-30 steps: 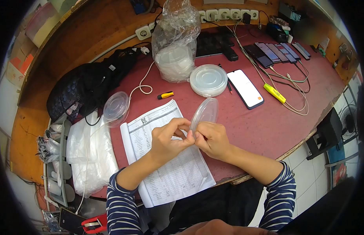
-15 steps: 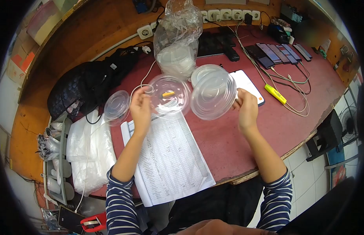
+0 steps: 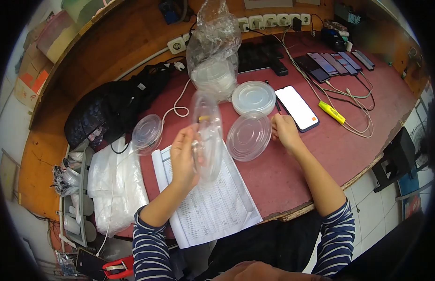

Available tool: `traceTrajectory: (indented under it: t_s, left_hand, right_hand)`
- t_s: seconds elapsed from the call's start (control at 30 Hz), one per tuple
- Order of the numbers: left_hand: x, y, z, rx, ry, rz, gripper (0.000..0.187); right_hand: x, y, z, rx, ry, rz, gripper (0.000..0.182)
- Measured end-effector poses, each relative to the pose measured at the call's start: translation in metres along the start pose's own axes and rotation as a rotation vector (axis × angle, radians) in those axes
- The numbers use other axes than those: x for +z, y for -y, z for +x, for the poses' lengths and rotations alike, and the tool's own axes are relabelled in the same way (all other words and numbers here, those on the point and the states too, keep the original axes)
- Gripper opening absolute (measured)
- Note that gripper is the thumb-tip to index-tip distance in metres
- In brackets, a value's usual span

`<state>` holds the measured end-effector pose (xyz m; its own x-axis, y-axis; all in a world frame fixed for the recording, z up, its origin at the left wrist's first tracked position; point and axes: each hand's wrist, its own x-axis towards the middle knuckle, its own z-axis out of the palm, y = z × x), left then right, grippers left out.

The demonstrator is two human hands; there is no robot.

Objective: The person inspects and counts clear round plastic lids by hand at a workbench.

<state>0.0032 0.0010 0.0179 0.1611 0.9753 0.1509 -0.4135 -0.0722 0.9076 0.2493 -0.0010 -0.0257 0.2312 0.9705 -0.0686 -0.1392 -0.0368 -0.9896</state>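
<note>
A clear round plastic bowl [image 3: 209,140] is tipped nearly on edge above the printed sheets, with my left hand [image 3: 183,157] closed on its left side. A small yellow piece [image 3: 204,118] shows through the bowl's upper part. My right hand [image 3: 286,130] pinches the right rim of a clear round lid [image 3: 249,136], which leans over the red tabletop. Just behind that lid sits a stack of clear lids [image 3: 254,97]. Left of my left hand, another clear round plastic piece [image 3: 147,132] lies near a white cable.
Printed sheets [image 3: 215,206] lie in front, beside a pile of plastic bags [image 3: 115,187]. A bag of containers [image 3: 213,70] stands at the back. To the right are a white-screened phone [image 3: 297,108], a yellow highlighter [image 3: 331,113], cables and several phones [image 3: 337,63].
My left hand has turned the bowl from facing me to nearly edge-on and brought it nearer. My right hand has lowered the lid toward me, uncovering the lid stack and phone.
</note>
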Motion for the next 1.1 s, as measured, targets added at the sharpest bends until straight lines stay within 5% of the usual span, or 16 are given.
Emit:
traceTrajectory:
  t_s: [0.27, 0.5, 0.57, 0.63, 0.73, 0.8, 0.83, 0.9, 0.93, 1.0, 1.1]
  left_hand:
    - [-0.002, 0.0, 0.004, -0.326, -0.068, -0.173, 0.011]
    - [-0.009, 0.004, 0.014, -0.384, -0.132, -0.199, 0.011]
    - [-0.022, 0.006, 0.023, -0.231, -0.137, -0.141, 0.013]
    - [-0.038, -0.007, 0.042, 0.276, -0.279, 0.105, 0.008]
    - [-0.08, -0.044, 0.074, 1.539, -0.477, 1.012, 0.005]
    - [-0.11, -0.062, 0.079, 1.694, -0.335, 1.532, 0.007]
    - [-0.114, -0.056, 0.081, 1.693, -0.332, 1.534, 0.007]
    - [-0.12, -0.043, 0.084, 1.096, -0.16, 1.981, 0.016]
    - [-0.119, -0.038, 0.082, 1.096, -0.157, 1.969, 0.016]
    - [-0.115, -0.026, 0.073, 0.48, 0.019, 2.054, 0.02]
    - [-0.074, -0.026, 0.062, 0.522, 0.072, 1.9, 0.031]
  right_hand:
    - [0.002, 0.0, 0.0, -0.027, -0.028, -0.029, 0.031]
    - [0.003, -0.001, -0.001, -0.035, -0.011, -0.009, 0.031]
    - [0.003, -0.001, -0.001, -0.06, -0.007, -0.002, 0.031]
    - [0.004, 0.002, -0.002, -0.051, -0.01, -0.008, 0.031]
    - [0.002, -0.003, 0.0, -0.058, 0.002, -0.002, 0.031]
    - [0.003, -0.004, 0.002, -0.083, 0.021, 0.008, 0.03]
    - [0.003, -0.003, 0.0, -0.086, 0.017, 0.003, 0.031]
    - [0.004, -0.003, 0.0, -0.088, 0.01, -0.012, 0.031]
    - [0.004, -0.005, 0.002, -0.099, 0.017, -0.001, 0.031]
    - [0.003, -0.006, 0.0, -0.135, 0.033, 0.023, 0.031]
    - [0.013, 0.0, -0.012, -0.282, 0.133, 0.045, 0.029]
